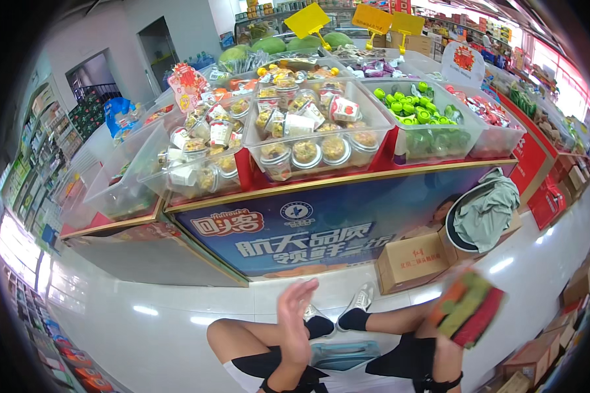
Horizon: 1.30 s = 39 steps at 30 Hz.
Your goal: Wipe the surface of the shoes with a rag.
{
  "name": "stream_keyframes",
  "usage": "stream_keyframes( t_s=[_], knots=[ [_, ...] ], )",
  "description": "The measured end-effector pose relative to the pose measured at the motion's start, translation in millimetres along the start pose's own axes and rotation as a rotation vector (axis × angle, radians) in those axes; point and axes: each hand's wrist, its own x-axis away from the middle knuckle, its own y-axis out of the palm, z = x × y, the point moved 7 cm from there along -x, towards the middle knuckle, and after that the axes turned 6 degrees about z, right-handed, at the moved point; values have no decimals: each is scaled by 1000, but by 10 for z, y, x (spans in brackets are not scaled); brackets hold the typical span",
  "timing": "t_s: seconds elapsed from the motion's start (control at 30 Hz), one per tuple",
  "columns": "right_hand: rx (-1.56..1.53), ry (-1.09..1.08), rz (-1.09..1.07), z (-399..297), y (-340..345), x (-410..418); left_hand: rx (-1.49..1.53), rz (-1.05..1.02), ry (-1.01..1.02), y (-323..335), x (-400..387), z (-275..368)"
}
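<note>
My left hand [295, 319] is raised in front of my lap, palm turned sideways, fingers stretched up and holding nothing. My right hand [447, 353] is at the lower right, above my thigh. In it is a flat multicoloured item [468, 309] with green, red and orange patches; blur leaves unclear whether it is cloth or a packet. The item covers most of my right-hand fingers. Between my thighs sits a translucent teal object [345, 353], apart from both hands.
Ahead stands a display counter [295, 226] with clear plastic bins of cupped snacks [305, 152] and green-capped packs [418, 108]. At its foot are a cardboard carton [413, 263] and a round container [455, 236] with grey-green cloth [491, 211]. More cartons [531, 358] line the right.
</note>
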Motion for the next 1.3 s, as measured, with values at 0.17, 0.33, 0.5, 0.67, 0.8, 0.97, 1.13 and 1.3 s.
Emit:
stream_keyframes(
  t_s=[0.17,0.33,0.5,0.67,0.8,0.97,1.13,1.3],
  knots=[
    [1136,-440,-883,720,1197,616,733,7,-820,192,149,-720],
    [1826,-164,-1166,1490,712,1003,1294,44,-902,243,238,-900],
    [1139,311,-202,1309,101,594,924,3,-52,-194,-270,168],
    [22,908,79,1640,31,916,-829,-908,746,700,322,68],
    [127,377,94,1040,333,416,-727,-490,793,233,187,75],
    [553,-307,-372,95,755,328,459,146,-357,-354,-193,-551],
    [1970,-216,-1580,1712,802,1033,1266,-56,-899,308,266,-846],
    [1805,-204,-1177,1616,433,869,1076,-183,-289,-328,-192,-367]
  ],
)
